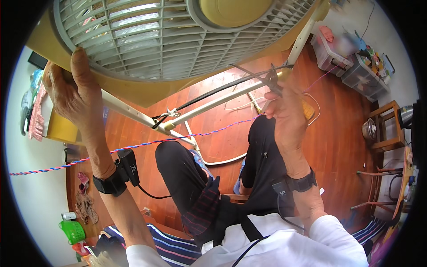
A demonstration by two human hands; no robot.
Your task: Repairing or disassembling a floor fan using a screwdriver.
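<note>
A large box fan (169,40) with a grey front grille and a yellow body is tipped toward me, filling the top of the view. My left hand (73,89) grips its rim at the left, thumb lying on the grille. My right hand (287,111) is closed on a black cable tie (267,76) at the fan's cream metal stand (222,104), near a black power cord (213,92). My knees in black trousers are below the stand.
A red-and-blue twisted string (147,143) stretches across the view from left to right. Clear storage bins (347,62) with small items stand at the back right. A wooden stool (384,129) holding a metal pot stands on the red-brown wooden floor at the right.
</note>
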